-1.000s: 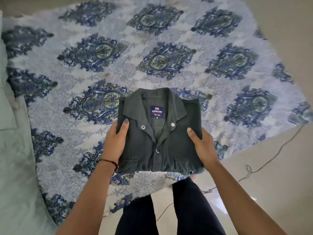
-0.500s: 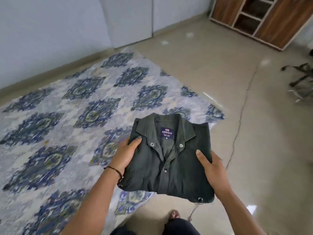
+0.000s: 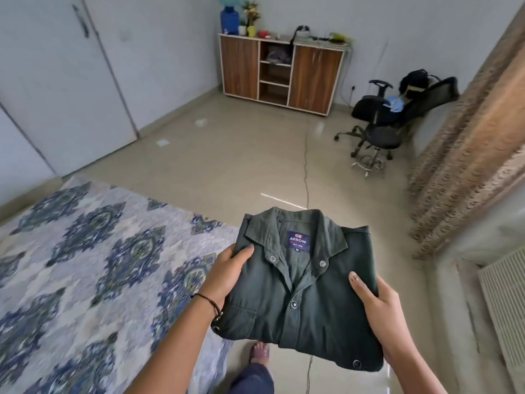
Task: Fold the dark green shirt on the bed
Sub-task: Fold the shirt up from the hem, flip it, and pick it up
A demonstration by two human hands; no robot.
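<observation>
Folding looks done: left hand [image 3: 230,268] and right hand [image 3: 375,301] both grip the folded shirt [image 3: 298,291], lifted clear of the bed [image 3: 85,251]. Next it needs setting down flat

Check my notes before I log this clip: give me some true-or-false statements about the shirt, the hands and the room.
1. Both hands grip the shirt. True: left hand, right hand.
2. The shirt lies flat on the bed. False: it is held up in the air, beside the bed.
3. The collar label reads ARROW. True.
4. The shirt is unfolded. False: it is a folded rectangle.
5. The left wrist is bare. False: it wears a dark bracelet.
</observation>
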